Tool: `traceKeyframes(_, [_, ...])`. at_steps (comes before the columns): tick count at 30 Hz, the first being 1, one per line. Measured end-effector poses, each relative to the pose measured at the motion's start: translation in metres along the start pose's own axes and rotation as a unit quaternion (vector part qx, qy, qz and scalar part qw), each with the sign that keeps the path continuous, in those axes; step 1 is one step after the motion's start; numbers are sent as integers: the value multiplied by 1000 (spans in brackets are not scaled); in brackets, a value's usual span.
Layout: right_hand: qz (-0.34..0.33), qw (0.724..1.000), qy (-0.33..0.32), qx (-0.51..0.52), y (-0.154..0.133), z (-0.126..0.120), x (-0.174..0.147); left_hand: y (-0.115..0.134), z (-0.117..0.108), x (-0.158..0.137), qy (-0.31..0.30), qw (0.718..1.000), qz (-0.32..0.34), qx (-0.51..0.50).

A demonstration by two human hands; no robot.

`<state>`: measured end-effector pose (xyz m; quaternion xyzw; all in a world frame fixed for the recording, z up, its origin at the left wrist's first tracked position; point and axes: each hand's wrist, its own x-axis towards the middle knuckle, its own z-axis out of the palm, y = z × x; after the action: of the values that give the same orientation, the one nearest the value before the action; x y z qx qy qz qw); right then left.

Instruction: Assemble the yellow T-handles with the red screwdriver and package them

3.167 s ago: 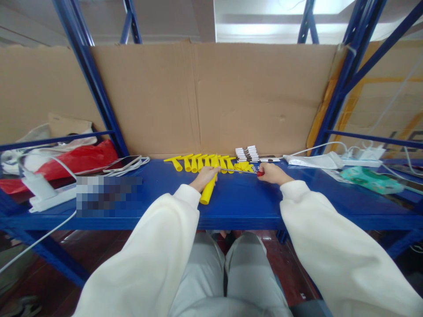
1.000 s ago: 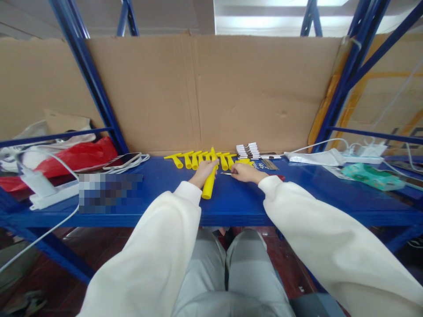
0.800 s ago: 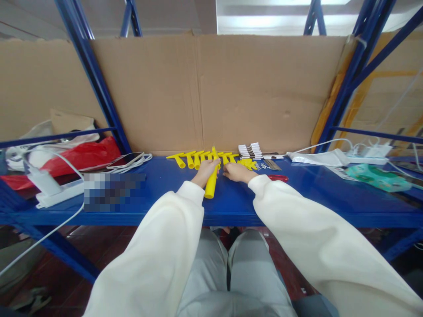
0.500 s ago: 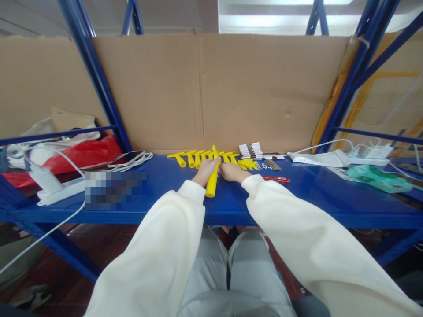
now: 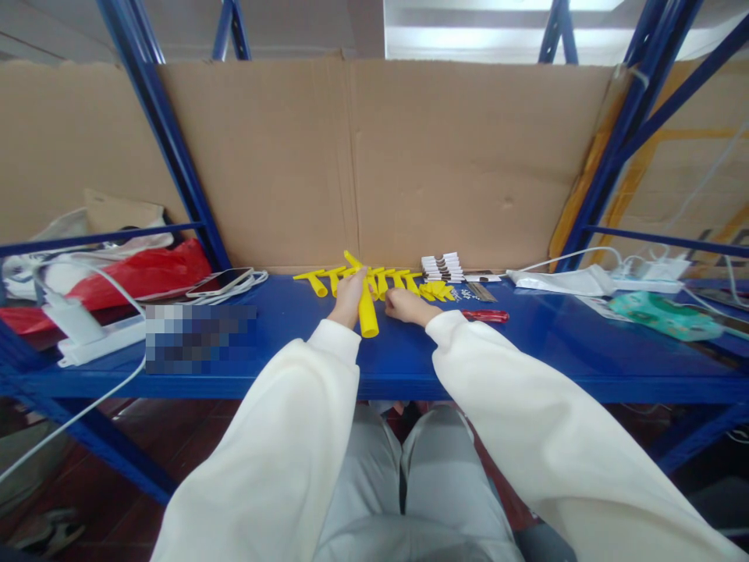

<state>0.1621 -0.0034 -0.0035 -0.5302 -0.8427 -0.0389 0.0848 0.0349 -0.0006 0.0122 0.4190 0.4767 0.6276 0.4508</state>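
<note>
My left hand [image 5: 349, 300] is wrapped round a yellow T-shaped plastic handle [image 5: 368, 318]. The handle's round, thick end points down toward me and its crosspiece tilts up at the far end. Just right of it, apart from the handle, my right hand [image 5: 408, 305] is closed in a pinch; whatever sits in its fingertips is hidden. Behind both hands lies a row of similar yellow handles [image 5: 317, 282]. Right of my right hand are small flat yellow pieces [image 5: 437, 291], tiny screws [image 5: 469, 294], thin metal strips [image 5: 482, 292] and a red-handled tool [image 5: 487, 315].
Small white packs [image 5: 442, 268] stand stacked against the cardboard wall [image 5: 409, 164]. On the blue shelf [image 5: 304, 351], a phone [image 5: 221, 282], cables and a power strip [image 5: 105, 343] lie left. A white pouch [image 5: 565, 279] and green packet [image 5: 667, 315] lie right.
My left hand has moved slightly left with the yellow handle, turning its crosspiece. The handle now stands apart from my right hand, which stays closed in about the same place.
</note>
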Motion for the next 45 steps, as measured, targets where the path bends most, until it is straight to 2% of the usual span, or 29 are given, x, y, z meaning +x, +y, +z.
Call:
traceKeyframes(3, [-2, 1000, 21, 19, 4, 2, 3, 3, -1, -1, 30, 999, -15, -28])
traceKeyframes(6, [6, 997, 56, 45, 14, -2, 4, 5, -1, -3, 34, 999, -29, -30])
traceKeyframes(10, [71, 989, 108, 70, 47, -17, 1, 5, -1, -3, 27, 999, -32, -26])
traceKeyframes(13, [158, 976, 138, 64, 85, -29, -11, 4, 0, -3, -4, 999, -40, -3])
traceKeyframes(17, [229, 968, 94, 41, 133, -32, -37, 4, 3, -5, -80, 992, -71, 64])
traceKeyframes(20, [256, 963, 76, 40, 152, -26, -52, 2, 5, -8, -119, 982, -95, 109])
traceKeyframes(27, [298, 951, 73, 39, 160, -14, -52, 1, 4, -11, -134, 978, -92, 132])
traceKeyframes(33, [327, 929, 166, 60, 170, -18, -60, 1, 4, -10, -138, 978, -88, 133])
traceKeyframes(40, [326, 941, 63, 60, 179, -21, -65, -1, 4, -8, -139, 977, -87, 136])
traceKeyframes(45, [304, 950, 44, 59, 182, -15, -62, 1, 5, -8, -132, 977, -94, 137])
